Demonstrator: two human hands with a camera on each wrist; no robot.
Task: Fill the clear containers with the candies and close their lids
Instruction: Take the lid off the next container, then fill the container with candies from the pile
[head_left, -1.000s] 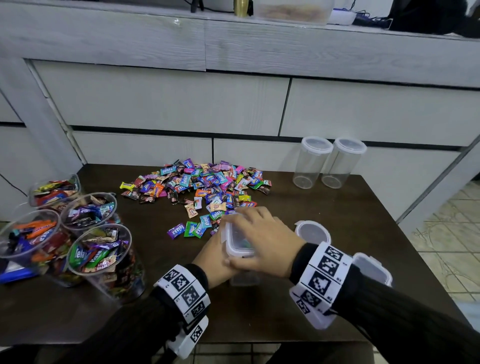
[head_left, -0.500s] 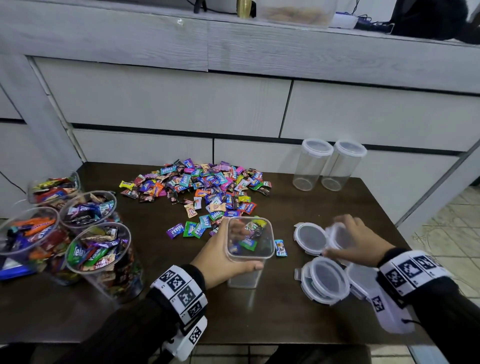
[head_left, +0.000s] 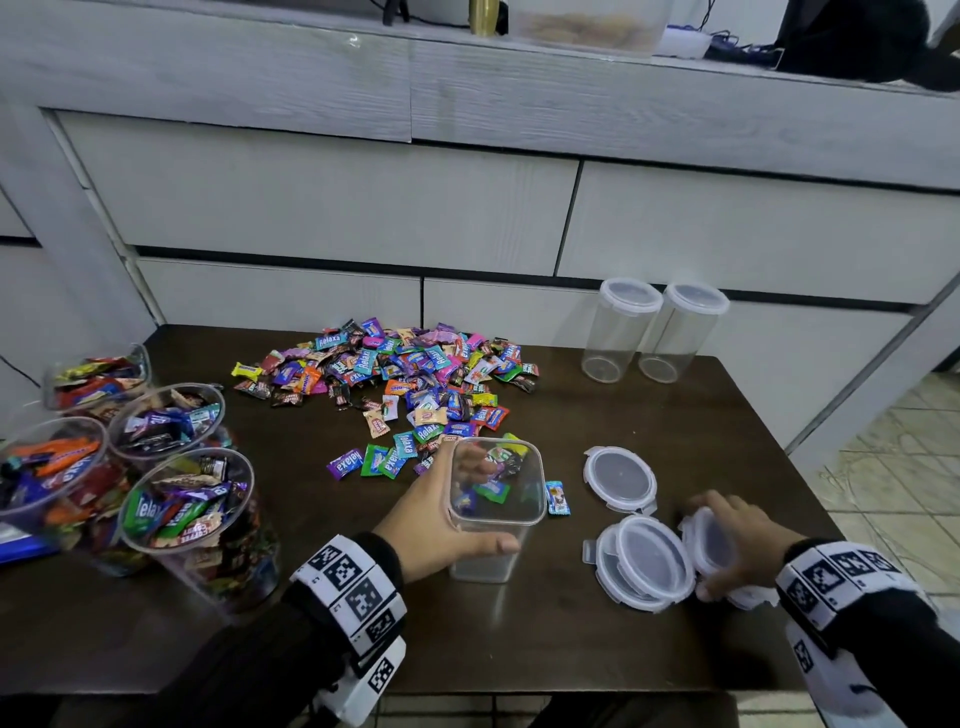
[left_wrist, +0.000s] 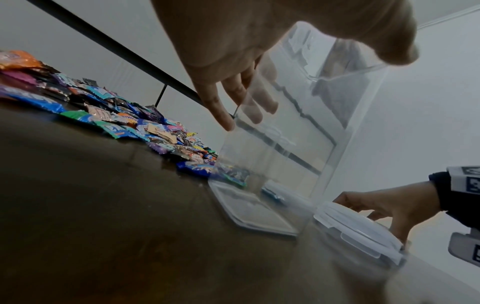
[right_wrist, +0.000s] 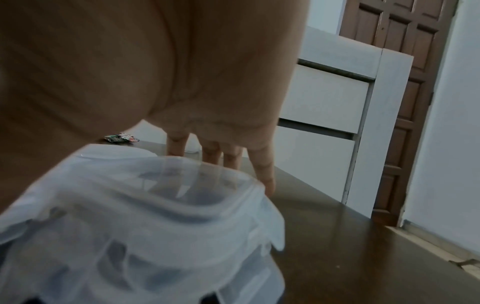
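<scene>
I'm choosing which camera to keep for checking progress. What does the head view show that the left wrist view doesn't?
Only the head view shows the four filled containers at the left and the two lidded empty canisters at the back. Only the left wrist view shows the square container's base on the table from low down. Both show the left hand gripping the square container, the candy pile, and the right hand at the loose lids.
</scene>
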